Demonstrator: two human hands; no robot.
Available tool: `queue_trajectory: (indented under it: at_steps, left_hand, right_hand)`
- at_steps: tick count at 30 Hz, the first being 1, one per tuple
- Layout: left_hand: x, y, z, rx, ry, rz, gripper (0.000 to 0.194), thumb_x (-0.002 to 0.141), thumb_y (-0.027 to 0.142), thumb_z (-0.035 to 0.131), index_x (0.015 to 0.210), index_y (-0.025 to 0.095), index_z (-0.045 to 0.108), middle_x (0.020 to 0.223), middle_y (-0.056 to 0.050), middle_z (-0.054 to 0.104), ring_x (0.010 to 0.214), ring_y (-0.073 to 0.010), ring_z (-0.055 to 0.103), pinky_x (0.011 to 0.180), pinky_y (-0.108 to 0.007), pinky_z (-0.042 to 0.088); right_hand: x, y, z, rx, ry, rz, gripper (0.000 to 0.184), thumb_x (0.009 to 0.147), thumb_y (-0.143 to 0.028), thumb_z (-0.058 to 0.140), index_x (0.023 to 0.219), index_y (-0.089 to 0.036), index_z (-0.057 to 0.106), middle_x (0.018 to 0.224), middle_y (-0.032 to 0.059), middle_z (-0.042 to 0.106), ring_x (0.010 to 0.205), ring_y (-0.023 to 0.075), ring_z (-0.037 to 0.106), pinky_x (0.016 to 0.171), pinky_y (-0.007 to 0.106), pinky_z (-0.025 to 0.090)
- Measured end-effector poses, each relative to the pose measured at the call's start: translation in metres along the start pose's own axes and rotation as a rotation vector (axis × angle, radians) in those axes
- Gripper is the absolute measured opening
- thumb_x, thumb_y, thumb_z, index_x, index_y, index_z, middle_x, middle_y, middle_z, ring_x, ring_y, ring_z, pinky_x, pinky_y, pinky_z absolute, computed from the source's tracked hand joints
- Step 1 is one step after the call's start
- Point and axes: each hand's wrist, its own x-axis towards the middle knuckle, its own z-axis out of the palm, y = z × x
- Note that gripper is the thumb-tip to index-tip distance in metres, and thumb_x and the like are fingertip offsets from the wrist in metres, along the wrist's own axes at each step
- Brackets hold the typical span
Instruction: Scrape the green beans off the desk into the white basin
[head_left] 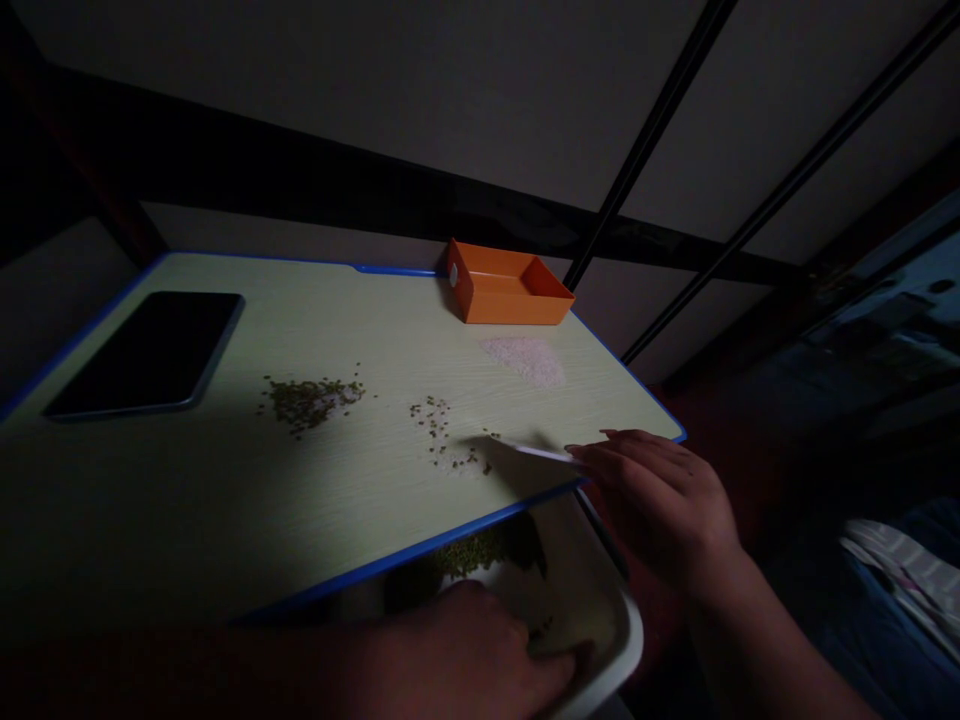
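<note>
My right hand (664, 485) pinches a thin, flat white piece (544, 453), perhaps a card, at the table's near right edge. Its tip is close to a few scattered green beans (437, 425) mixed with white grains. Further left lies a larger pile of green beans (311, 402) with white grains among them, and a patch of white grains (527, 358) sits further back. Below the table edge, my left hand (480, 650) is curled, in shadow, over a white bin (626, 625) with green beans (476, 550) inside. What its fingers hold is hidden.
An orange open box (517, 305) stands at the back right of the blue-edged table (360, 510). A dark tablet (150, 352) lies on the left. Behind is a panelled wall (375, 80); striped cloth (907, 565) is at the lower right.
</note>
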Motion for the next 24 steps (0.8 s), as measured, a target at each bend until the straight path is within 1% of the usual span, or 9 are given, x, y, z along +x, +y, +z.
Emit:
queue_trajectory:
  at_steps: [3,6,10,14,17,21,24]
  left_hand:
    - [0.0,0.0,0.0,0.004,-0.019,0.001,0.038,0.083,0.02,0.054,0.121,0.021,0.057,0.086,-0.011,0.072,0.067,-0.0262,0.067,0.057,-0.035,0.046]
    - [0.001,0.001,0.0,0.005,-0.029,0.013,0.041,0.083,0.021,0.054,0.124,0.02,0.055,0.086,-0.011,0.071,0.068,-0.0275,0.067,0.056,-0.035,0.045]
    - [0.001,0.002,-0.004,0.017,-0.039,0.0,0.042,0.084,0.024,0.053,0.126,0.021,0.054,0.086,-0.012,0.072,0.071,-0.0283,0.068,0.058,-0.036,0.046]
    - [0.002,0.003,-0.01,0.009,-0.098,-0.019,0.036,0.088,0.023,0.049,0.123,0.022,0.055,0.095,-0.012,0.072,0.07,-0.0292,0.069,0.056,-0.037,0.049]
    - [0.003,0.003,-0.014,-0.003,-0.115,-0.024,0.04,0.088,0.023,0.049,0.128,0.022,0.053,0.099,-0.013,0.071,0.073,-0.0312,0.069,0.057,-0.039,0.051]
    - [0.002,0.004,-0.018,-0.014,-0.123,-0.014,0.042,0.089,0.023,0.049,0.131,0.02,0.049,0.109,-0.013,0.069,0.081,-0.0322,0.069,0.063,-0.041,0.053]
    - [0.003,0.005,-0.02,-0.036,-0.143,-0.012,0.036,0.091,0.023,0.049,0.127,0.02,0.052,0.111,-0.012,0.069,0.084,-0.0311,0.069,0.065,-0.041,0.053]
  right_hand:
    - [0.002,0.002,0.002,0.009,0.019,0.032,0.02,0.085,-0.008,0.053,0.1,-0.017,0.065,0.083,0.0036,0.074,0.074,0.0149,0.07,0.079,0.034,0.057]
    - [0.004,0.0,0.002,0.011,0.049,0.059,0.025,0.085,-0.008,0.053,0.105,-0.019,0.064,0.082,0.0025,0.074,0.07,0.0139,0.07,0.079,0.033,0.057]
    - [0.008,-0.005,0.003,-0.016,0.068,0.063,0.02,0.085,-0.008,0.054,0.099,-0.018,0.064,0.081,0.003,0.074,0.069,0.0135,0.069,0.077,0.032,0.057]
    - [0.015,-0.011,0.005,-0.028,0.058,0.028,0.019,0.085,-0.006,0.052,0.096,-0.015,0.064,0.08,0.0048,0.074,0.07,0.0146,0.069,0.073,0.032,0.057]
    - [0.022,-0.015,0.006,-0.012,0.055,0.003,0.018,0.084,-0.005,0.051,0.094,-0.01,0.066,0.078,0.0075,0.074,0.067,0.0161,0.068,0.069,0.033,0.057]
    - [0.028,-0.017,0.006,0.0,0.023,0.056,0.018,0.087,-0.008,0.05,0.094,-0.009,0.067,0.074,0.0092,0.073,0.065,0.018,0.068,0.059,0.032,0.055]
    - [0.027,-0.017,0.007,-0.004,-0.006,0.095,0.018,0.088,-0.01,0.051,0.096,-0.008,0.067,0.076,0.0093,0.073,0.063,0.0179,0.067,0.055,0.031,0.053]
